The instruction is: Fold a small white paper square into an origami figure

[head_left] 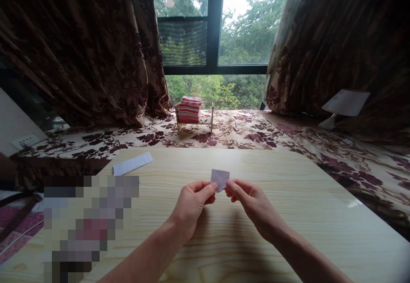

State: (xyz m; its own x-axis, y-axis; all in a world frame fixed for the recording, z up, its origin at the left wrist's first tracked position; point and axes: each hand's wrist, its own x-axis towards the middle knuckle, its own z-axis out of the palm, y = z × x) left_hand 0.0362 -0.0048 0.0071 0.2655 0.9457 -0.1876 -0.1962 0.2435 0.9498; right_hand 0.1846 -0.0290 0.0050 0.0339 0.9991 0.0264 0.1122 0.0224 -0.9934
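A small, pale lavender-white piece of paper (220, 179) is held up above the wooden table, roughly in the middle of the view. My left hand (195, 199) pinches its lower left corner between thumb and fingers. At its lower right edge, my right hand (245, 193) grips it the same way. The fingertips hide the paper's lower corners. Whether it is folded in layers I cannot tell.
The light wood table (153, 214) carries a printed paper strip (132, 163) at its far left. A pixelated patch covers the left front. Beyond, on a floral cloth (250, 131), stand a small rack of folded striped cloths (189, 111) and a lamp (346, 102).
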